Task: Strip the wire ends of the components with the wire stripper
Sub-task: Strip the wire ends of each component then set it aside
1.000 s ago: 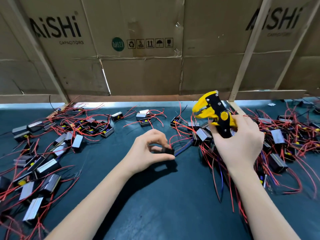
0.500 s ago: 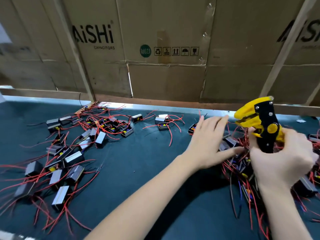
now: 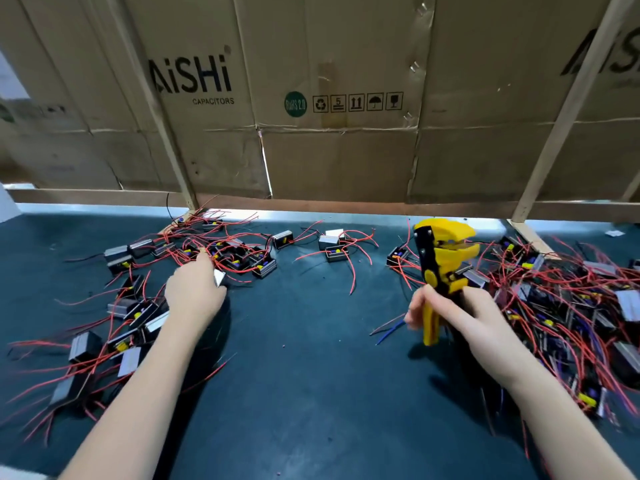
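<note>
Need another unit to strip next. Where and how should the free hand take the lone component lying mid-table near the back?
Probably pinch the component by its boxy body's two long sides, from above; its red wires trail loose toward the front, and bare mat surrounds it.

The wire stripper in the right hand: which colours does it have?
Yellow and black: the wire stripper, seen in the head view.

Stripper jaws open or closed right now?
Open: the wire stripper in the right hand shows a gap between its yellow jaws, no wire in them.
</note>
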A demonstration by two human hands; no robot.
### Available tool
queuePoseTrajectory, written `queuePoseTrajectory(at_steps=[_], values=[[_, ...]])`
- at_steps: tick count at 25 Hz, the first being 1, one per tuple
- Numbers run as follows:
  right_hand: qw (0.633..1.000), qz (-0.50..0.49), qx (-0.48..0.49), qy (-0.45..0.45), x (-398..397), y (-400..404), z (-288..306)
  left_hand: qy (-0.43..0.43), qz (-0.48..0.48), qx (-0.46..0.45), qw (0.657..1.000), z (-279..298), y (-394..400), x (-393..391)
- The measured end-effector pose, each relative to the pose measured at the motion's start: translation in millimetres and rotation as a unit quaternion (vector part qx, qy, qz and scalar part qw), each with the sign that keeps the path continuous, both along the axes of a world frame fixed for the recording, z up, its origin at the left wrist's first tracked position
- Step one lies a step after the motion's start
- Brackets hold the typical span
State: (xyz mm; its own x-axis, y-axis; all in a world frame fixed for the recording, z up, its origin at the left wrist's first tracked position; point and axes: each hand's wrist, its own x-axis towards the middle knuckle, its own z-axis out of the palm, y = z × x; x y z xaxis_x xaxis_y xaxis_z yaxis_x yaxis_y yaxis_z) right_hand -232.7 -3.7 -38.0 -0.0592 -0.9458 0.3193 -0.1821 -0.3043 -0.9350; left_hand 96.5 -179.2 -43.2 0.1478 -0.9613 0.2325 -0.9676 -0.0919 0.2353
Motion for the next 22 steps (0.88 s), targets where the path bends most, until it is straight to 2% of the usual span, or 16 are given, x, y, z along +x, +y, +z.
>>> queuePoseTrajectory(at_steps=[2,4,6,7,9,12,14,17,18,20,22], values=[[0.997,0.007,0.061,-0.038,4.8,-2.2,-3.8,-0.003,-0.042,-0.024,0.999,6.9,7.0,-13.5],[0.995,-0.019,0.085,-0.045,4.8,-3.3,-6.0,0.055,-0.18,-0.086,0.978,16.4,16.6,-36.7],[0.994,-0.035,0.09,-0.047,1.5,-2.4,-5.0,0.112,-0.397,-0.121,0.903,24.2,33.2,-66.6],[0.994,-0.037,0.094,-0.047,-0.2,-1.3,-3.6,0.117,-0.475,-0.12,0.864,24.0,41.2,-81.0],[0.993,-0.022,0.112,-0.032,-3.9,1.4,-1.2,0.123,-0.543,-0.071,0.828,16.2,49.1,-103.8],[0.986,0.038,0.16,0.036,-6.9,6.0,1.8,0.152,-0.548,-0.012,0.823,-3.3,49.7,-112.9],[0.979,0.052,0.183,0.078,-6.0,7.3,2.1,0.185,-0.539,-0.037,0.821,-13.5,48.5,-109.4],[0.981,0.006,0.186,0.056,-0.2,3.9,-0.3,0.2,-0.517,-0.077,0.829,-18.1,50.1,-105.8],[0.983,-0.021,0.176,0.052,1.3,2.7,-0.8,0.21,-0.491,-0.105,0.839,-19.7,51.3,-107.5],[0.983,-0.086,0.134,0.092,1.8,0.3,-1.2,0.282,-0.38,-0.168,0.865,-22.4,51.9,-113.0],[0.978,-0.149,0.074,0.123,0.6,-1.5,-2.5,0.382,-0.269,-0.137,0.874,-24.1,50.9,-120.0]])
